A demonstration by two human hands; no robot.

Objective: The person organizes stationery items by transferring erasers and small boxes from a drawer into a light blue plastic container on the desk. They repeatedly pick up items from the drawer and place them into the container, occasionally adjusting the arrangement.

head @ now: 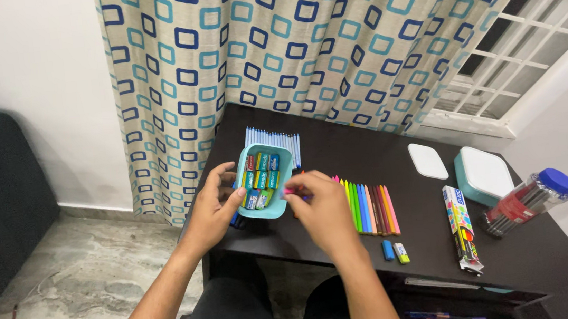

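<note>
Centre of frame, dark table [366, 151]: left hand [211, 211] grips turquoise tray [282, 154] of erasers; right hand [323, 208] pinches small pink eraser [290, 191] beside crayon row [370, 206].

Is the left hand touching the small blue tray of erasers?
Touching. The head view shows the left hand with fingers curled against the left wall of the blue tray, with no gap visible.

My left hand [211, 211] is gripping a turquoise tray [266, 182]; multicoloured erasers [261, 179] inside. Rainbow crayons [368, 208] showing at 3 o'clock, blue-squared beige curtain [315, 45] at 12, black table [395, 162].
</note>
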